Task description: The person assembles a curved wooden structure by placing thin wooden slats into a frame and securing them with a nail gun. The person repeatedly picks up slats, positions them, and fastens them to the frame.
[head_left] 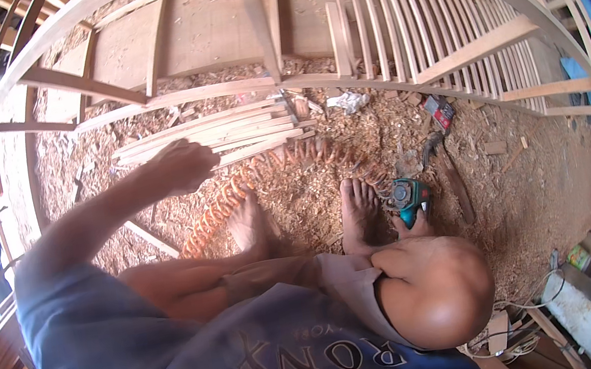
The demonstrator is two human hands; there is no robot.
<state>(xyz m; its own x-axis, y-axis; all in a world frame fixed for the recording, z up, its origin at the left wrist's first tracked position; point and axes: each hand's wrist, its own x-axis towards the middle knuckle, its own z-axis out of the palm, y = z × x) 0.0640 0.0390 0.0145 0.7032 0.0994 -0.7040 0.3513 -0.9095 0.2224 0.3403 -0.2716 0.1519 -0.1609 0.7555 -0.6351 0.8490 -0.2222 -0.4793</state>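
Note:
My left hand is out to the left with its fingers curled closed, above the near end of a bundle of pale wooden strips. What it may hold, if anything, is hidden. Beside my right foot, my right hand grips a teal air nail gun with a dark round cap. My knee covers most of the right forearm. An orange coiled air hose loops around my feet across the shavings and runs up to the nail gun.
Wood shavings cover the floor. A long wooden frame with slats stands across the far side. A crumpled white wrapper, a red packet and a dark wood piece lie ahead. At lower right are cables and a whitish block.

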